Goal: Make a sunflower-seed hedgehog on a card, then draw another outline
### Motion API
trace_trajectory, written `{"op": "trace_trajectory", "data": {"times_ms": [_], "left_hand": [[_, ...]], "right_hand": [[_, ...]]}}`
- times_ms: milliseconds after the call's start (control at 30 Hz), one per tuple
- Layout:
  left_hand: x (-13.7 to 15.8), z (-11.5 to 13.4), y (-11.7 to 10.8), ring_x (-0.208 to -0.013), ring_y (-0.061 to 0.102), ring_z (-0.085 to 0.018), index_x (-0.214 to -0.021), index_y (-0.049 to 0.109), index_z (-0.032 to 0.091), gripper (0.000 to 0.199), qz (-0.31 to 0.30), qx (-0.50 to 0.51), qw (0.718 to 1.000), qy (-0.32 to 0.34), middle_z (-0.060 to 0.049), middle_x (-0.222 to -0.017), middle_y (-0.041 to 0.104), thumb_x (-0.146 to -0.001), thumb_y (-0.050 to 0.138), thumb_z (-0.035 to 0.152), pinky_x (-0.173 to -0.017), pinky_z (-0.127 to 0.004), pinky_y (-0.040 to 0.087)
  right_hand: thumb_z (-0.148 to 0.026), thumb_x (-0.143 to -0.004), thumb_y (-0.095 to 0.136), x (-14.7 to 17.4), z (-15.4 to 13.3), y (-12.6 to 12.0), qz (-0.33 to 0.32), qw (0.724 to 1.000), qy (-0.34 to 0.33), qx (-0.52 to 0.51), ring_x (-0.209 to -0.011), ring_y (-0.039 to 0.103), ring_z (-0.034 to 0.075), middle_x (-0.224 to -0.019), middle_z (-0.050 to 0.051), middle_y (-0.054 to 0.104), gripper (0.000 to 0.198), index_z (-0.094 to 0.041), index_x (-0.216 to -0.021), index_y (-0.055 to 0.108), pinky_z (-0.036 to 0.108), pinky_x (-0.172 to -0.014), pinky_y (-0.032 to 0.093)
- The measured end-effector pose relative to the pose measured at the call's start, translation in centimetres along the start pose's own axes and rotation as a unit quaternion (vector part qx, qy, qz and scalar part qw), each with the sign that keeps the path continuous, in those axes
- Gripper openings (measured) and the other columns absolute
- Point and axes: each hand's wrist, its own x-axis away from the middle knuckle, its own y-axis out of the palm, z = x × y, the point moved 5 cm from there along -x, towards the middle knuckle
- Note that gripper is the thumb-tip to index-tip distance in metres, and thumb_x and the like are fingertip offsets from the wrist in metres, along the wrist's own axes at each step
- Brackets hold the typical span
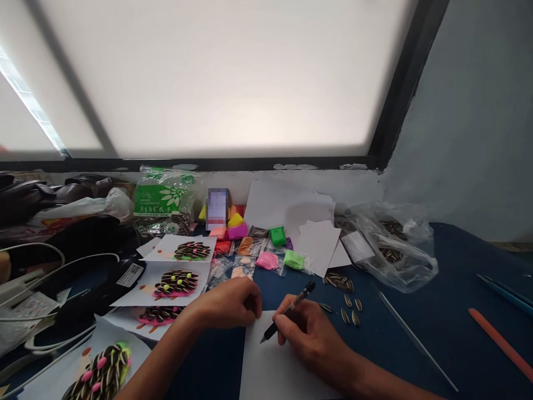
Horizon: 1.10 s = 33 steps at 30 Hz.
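Observation:
My right hand grips a black pen, its tip close above a white sheet of paper; whether it touches the paper I cannot tell. No marks are visible on the sheet. My left hand rests at the sheet's top left corner, fingers curled into a loose fist with nothing seen in them. Right of the pen, several striped sunflower seeds lie on the dark blue table. To the left of my left forearm are several paper cards covered with seeds and coloured clay, shaped like hedgehogs.
Packets of coloured clay and an upright phone stand beyond my hands. More white sheets, a clear bag of seeds and a green seed bag are at the back. A clear ruler and orange strip lie right; cables lie left.

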Motion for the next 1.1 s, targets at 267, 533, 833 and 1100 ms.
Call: {"op": "trace_trajectory", "data": {"times_ms": [267,533,833,1100], "left_hand": [[0.5,0.2,0.0,-0.061,0.056,-0.013,-0.074,0.066,0.019,0.019,-0.027,-0.013,0.999,-0.011,0.004,-0.065,0.061,-0.059,0.056,0.014,-0.050,-0.019,0.038],[0.8,0.1,0.0,-0.062,0.057,-0.012,-0.074,0.065,0.019,0.019,-0.043,0.000,0.999,-0.016,0.004,-0.068,0.061,-0.057,0.058,0.013,-0.049,-0.018,0.039],[0.9,0.2,0.0,-0.062,0.056,-0.012,-0.074,0.065,0.019,0.020,-0.043,0.000,0.999,-0.023,0.004,-0.067,0.061,-0.057,0.057,0.011,-0.049,-0.018,0.039],[1.2,0.5,-0.2,-0.069,0.057,-0.014,-0.079,0.067,0.020,0.024,-0.041,-0.035,0.998,-0.037,0.002,-0.077,0.063,-0.056,0.063,0.014,-0.052,-0.019,0.039]], "right_hand": [[-0.036,-0.089,0.052,0.1,0.0,0.4,-0.023,0.999,-0.020,0.040,-0.059,0.049,0.011,-0.066,0.000,0.057,0.025,-0.017,-0.074,0.058,0.024,-0.055,0.035],[-0.039,-0.090,0.053,0.0,0.7,0.4,-0.037,0.999,0.006,0.016,-0.059,0.050,0.011,-0.072,0.002,0.061,0.026,-0.015,-0.084,0.061,0.024,-0.055,0.038],[-0.037,-0.091,0.053,-0.1,0.6,0.5,-0.040,0.999,-0.005,0.024,-0.060,0.051,0.011,-0.071,0.002,0.062,0.024,-0.016,-0.085,0.062,0.024,-0.057,0.038],[-0.040,-0.090,0.054,-0.2,1.0,0.5,-0.039,0.999,0.005,0.011,-0.062,0.052,0.012,-0.072,0.002,0.062,0.026,-0.016,-0.086,0.062,0.024,-0.057,0.040]]}}
